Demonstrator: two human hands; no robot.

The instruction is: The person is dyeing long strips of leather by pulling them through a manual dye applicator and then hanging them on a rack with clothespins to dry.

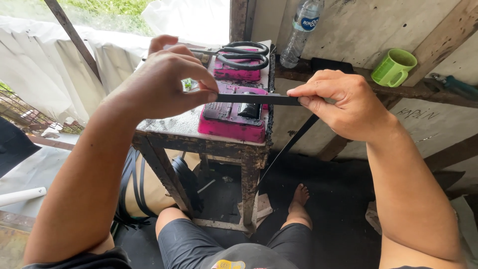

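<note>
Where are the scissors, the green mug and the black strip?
scissors (242, 55), head view, on the black handles.
green mug (393, 67), head view, on its outer wall.
black strip (259, 99), head view, on the taut stretch between both hands.

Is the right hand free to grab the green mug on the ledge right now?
Probably not as things stand: the right hand is pinching the black strip with the left hand. The green mug sits unobstructed nearby.

Bright daylight upper left — overexposed; edges distorted.
</note>
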